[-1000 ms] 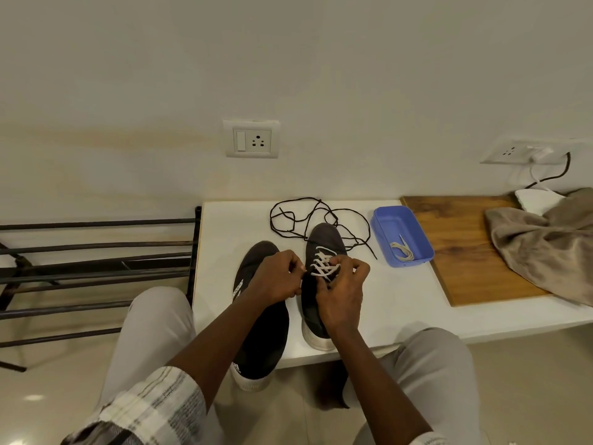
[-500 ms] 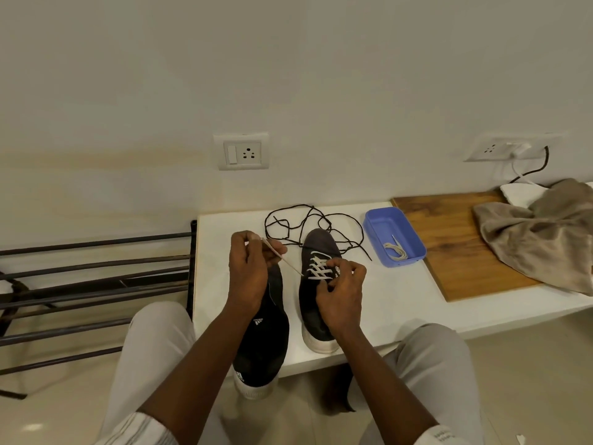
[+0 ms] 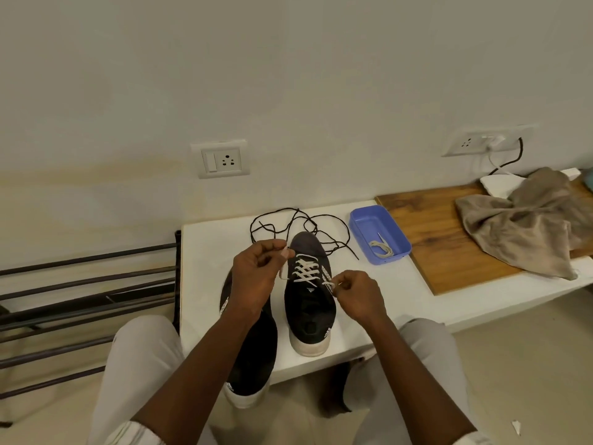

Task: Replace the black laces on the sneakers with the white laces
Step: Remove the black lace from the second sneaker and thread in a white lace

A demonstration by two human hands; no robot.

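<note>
Two black sneakers stand on the white table [image 3: 205,284]. The right sneaker [image 3: 309,313] carries a white lace [image 3: 305,268] criss-crossed through its eyelets. My left hand [image 3: 256,277] pinches one end of that lace just left of the shoe's toe. My right hand [image 3: 359,298] pinches the other end at the shoe's right side. The left sneaker [image 3: 253,358] lies partly under my left wrist and overhangs the table's front edge; its eyelets are hidden. The loose black laces [image 3: 298,223] lie tangled behind the shoes.
A blue tray [image 3: 369,220] right of the shoes holds another white lace [image 3: 382,248]. Further right a wooden board [image 3: 426,226] bears a crumpled brown cloth [image 3: 526,226]. A black metal rack [image 3: 86,300] stands to the left. My knees flank the table's front edge.
My hands have drawn apart: the left has come down from its raised pull to the shoe's toe, the right has shifted off the laces to the shoe's right side.
</note>
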